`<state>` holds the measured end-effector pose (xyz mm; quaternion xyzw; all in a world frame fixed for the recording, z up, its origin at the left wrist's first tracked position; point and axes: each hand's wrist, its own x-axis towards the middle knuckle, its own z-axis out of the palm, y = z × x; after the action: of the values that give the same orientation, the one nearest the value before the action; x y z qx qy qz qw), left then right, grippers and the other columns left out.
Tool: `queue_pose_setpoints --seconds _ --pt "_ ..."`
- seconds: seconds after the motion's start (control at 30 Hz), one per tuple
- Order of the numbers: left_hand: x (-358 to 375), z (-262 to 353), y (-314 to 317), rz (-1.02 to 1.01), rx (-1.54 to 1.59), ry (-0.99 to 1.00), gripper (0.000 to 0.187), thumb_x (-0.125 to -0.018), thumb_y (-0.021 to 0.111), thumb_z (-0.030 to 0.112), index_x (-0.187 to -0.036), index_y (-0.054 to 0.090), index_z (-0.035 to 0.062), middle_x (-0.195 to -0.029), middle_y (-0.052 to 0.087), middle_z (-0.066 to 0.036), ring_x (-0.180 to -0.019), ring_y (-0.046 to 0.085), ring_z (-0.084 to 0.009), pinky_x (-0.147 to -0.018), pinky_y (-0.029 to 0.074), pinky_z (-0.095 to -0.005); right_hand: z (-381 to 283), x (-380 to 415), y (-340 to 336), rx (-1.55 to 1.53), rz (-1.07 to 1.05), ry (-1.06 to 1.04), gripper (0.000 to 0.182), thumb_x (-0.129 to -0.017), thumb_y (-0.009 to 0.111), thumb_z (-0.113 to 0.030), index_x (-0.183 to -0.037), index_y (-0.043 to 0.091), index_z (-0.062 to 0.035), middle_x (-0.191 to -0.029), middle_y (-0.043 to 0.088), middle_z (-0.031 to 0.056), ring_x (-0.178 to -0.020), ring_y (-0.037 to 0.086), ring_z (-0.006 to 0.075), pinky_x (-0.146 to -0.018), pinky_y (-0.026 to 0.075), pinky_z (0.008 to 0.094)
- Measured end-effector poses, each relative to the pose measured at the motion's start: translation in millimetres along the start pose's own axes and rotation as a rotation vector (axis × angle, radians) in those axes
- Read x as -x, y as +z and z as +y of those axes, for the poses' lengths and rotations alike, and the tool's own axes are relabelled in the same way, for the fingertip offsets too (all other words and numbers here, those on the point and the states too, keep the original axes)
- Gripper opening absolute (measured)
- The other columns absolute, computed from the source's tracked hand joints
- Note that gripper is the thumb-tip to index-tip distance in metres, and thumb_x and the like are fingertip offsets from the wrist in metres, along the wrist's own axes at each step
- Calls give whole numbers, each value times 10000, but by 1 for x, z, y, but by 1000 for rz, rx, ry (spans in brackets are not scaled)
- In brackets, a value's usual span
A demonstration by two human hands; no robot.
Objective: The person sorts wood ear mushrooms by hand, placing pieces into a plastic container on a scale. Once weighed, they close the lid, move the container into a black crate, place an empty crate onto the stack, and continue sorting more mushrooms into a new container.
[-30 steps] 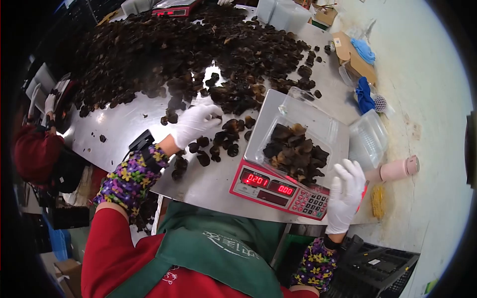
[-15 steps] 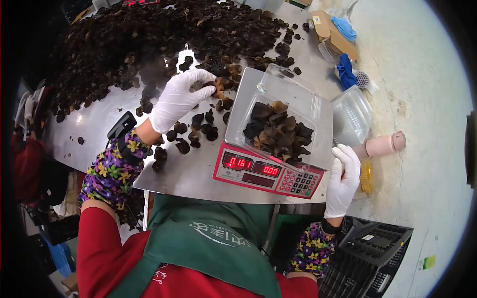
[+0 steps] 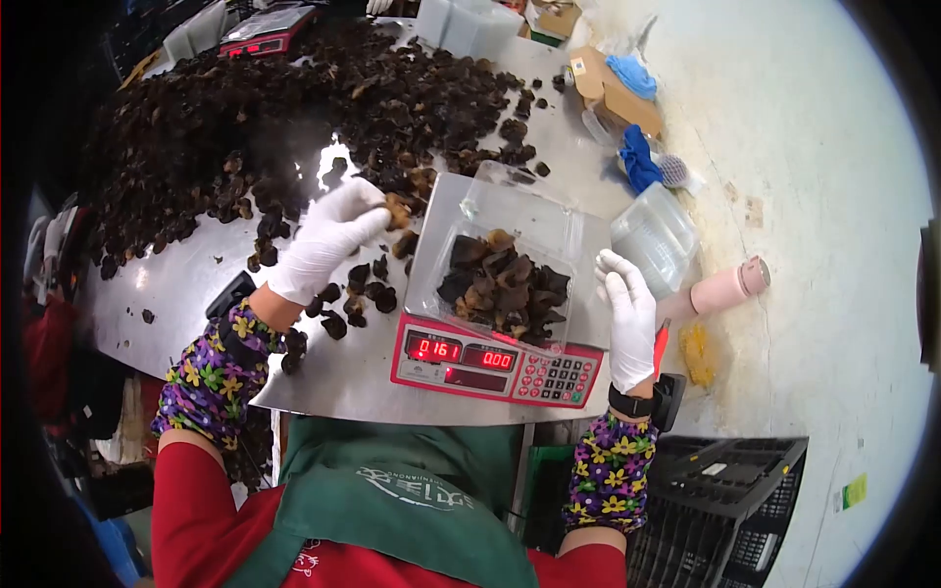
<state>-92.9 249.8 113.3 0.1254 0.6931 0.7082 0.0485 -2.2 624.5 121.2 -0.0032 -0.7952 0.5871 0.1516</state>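
My left hand (image 3: 328, 235), in a white glove, pinches a light brown mushroom piece (image 3: 397, 210) left of the scale. The red scale (image 3: 500, 365) reads 0.161 and 0.00. On its metal plate lies an open clear plastic box (image 3: 446, 284) with dark brown mushroom pieces (image 3: 510, 284) in it. My right hand (image 3: 627, 318), also gloved, is raised at the right edge of the scale, its fingers together and slightly bent, with nothing visible in them. Several loose pieces (image 3: 355, 294) lie between my left hand and the scale.
A large mushroom heap (image 3: 225, 127) covers the far table. Another scale (image 3: 265, 39) and stacked clear boxes (image 3: 469, 27) stand behind it. At the right are an empty clear box (image 3: 655, 235), blue cloth (image 3: 639, 162), a cardboard box (image 3: 613, 98) and a pink bottle (image 3: 730, 287). Black crates (image 3: 720, 480) sit below.
The view has shifted, showing more of the far table. My left hand still pinches at the loose mushrooms. My right hand has risen beside the scale, its fingers straighter. The reading remains 0.161.
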Motion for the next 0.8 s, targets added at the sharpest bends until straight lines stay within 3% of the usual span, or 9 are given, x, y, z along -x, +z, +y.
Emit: queue_pose_setpoints --seconds 0.1,0.2,0.27,0.33,0.43,0.5,0.6,0.7,0.8 --pt "4 8 8 -101 138 -21 152 -972 637 126 -1101 555 121 -994 665 8 -845 614 -45 -713 487 -207 -4 -5 9 -38 -10 74 365 -1056 522 -214 -1362 585 -25 -1345 611 71 -1239 575 183 -1048 435 322" --pt "4 8 24 -205 152 132 152 -970 647 122 -1105 592 79 -1090 692 -26 -936 647 -96 -831 516 -254 0 -8 11 -38 -18 76 370 -1054 524 -224 -1363 585 -30 -1346 611 71 -1249 568 188 -1054 434 334" --pt "11 15 36 -244 -264 208 166 -926 691 114 -1078 644 65 -1179 688 -54 -1062 641 -158 -943 503 -328 -2 -11 15 -48 -10 95 391 -1052 529 -235 -1384 569 -32 -1363 596 76 -1262 557 196 -1057 434 353" --pt "10 0 49 -239 -691 536 296 -851 738 92 -1143 690 110 -1345 616 -77 -1308 503 -286 -1103 392 -396 -1 -17 18 -192 46 203 436 -1052 535 -256 -1430 522 -39 -1402 555 99 -1267 549 211 -1062 434 369" --pt "18 -8 55 -201 -795 583 320 -870 723 104 -1188 688 105 -1389 580 -106 -1303 505 -286 -1099 399 -388 6 -26 18 -435 23 252 473 -1043 558 -244 -1458 474 -32 -1362 542 115 -1265 526 228 -1069 432 395" --pt "32 -2 46 -95 -523 465 313 -889 705 117 -1200 684 86 -1398 555 -142 -1301 506 -274 -1100 398 -379 16 -34 15 -500 5 291 492 -1046 551 -259 -1472 448 -33 -1374 530 134 -1258 531 248 -1073 431 410" --pt "45 -20 34 -18 -194 2 240 -979 626 80 -1212 646 28 -1194 635 -56 -1034 617 -131 -910 500 -274 21 -43 12 -611 -13 362 510 -1048 545 -276 -1480 422 -35 -1378 515 159 -1228 547 271 -1065 444 426" --pt "51 -29 33 -21 -167 -12 205 -1002 595 62 -1197 634 11 -1109 644 -9 -905 614 -83 -823 512 -244 27 -53 13 -680 -10 423 504 -1041 553 -281 -1464 426 -36 -1354 513 167 -1178 573 278 -1036 477 429" --pt "51 -31 35 -46 -87 -36 238 -994 614 74 -1226 612 22 -1049 633 -6 -887 611 -87 -815 511 -251 32 -59 12 -728 4 458 484 -1029 560 -273 -1432 443 -34 -1318 531 177 -1148 605 292 -984 528 418"
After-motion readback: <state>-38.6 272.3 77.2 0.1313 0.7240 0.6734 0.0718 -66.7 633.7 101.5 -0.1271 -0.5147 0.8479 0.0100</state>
